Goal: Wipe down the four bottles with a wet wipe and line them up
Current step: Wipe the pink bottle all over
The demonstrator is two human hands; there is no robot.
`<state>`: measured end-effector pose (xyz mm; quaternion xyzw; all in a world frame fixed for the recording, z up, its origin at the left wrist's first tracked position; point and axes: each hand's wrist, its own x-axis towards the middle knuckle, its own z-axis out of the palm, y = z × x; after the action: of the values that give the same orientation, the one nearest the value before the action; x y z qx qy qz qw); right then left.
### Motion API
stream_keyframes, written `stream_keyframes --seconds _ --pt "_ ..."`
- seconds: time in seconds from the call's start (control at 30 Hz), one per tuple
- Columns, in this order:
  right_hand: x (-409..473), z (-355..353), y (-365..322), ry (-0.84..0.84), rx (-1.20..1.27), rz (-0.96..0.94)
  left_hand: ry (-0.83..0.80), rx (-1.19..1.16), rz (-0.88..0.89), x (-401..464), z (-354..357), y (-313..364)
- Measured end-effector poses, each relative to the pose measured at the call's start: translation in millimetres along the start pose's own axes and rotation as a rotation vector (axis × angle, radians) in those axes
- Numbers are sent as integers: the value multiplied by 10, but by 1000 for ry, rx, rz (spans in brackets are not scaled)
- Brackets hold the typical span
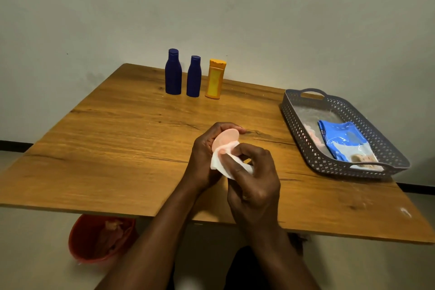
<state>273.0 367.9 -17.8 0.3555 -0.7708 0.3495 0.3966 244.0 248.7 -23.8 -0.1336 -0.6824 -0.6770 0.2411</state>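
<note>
Three bottles stand in a row at the far edge of the wooden table (117,139): a tall dark blue bottle (173,73), a shorter dark blue bottle (194,77) and an orange-yellow bottle (215,80). Over the table's middle, my left hand (204,148) grips a pale pink bottle (226,140), its round end turned towards me. My right hand (253,179) presses a white wet wipe (217,162) against the pink bottle. Most of that bottle's body is hidden by my fingers and the wipe.
A grey perforated basket (303,139) sits at the table's right side and holds a blue wet-wipe pack (341,139). Below the table's front-left edge stands a red bin (80,238) with crumpled material inside. A wall rises behind the table.
</note>
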Motion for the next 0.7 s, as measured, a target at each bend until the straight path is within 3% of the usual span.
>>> stream_keyframes --seconds 0.2,0.43,0.6,0.7 --pt "-2 43 -24 -51 -176 -40 -10 251 94 -6 -46 -49" --pt "209 -4 142 0 -123 35 7 556 199 -31 -17 -103" --pt "300 -14 218 38 -64 167 24 562 140 -31 -18 -60" --pt "231 -54 91 69 -89 131 60 552 130 8 -21 -18"
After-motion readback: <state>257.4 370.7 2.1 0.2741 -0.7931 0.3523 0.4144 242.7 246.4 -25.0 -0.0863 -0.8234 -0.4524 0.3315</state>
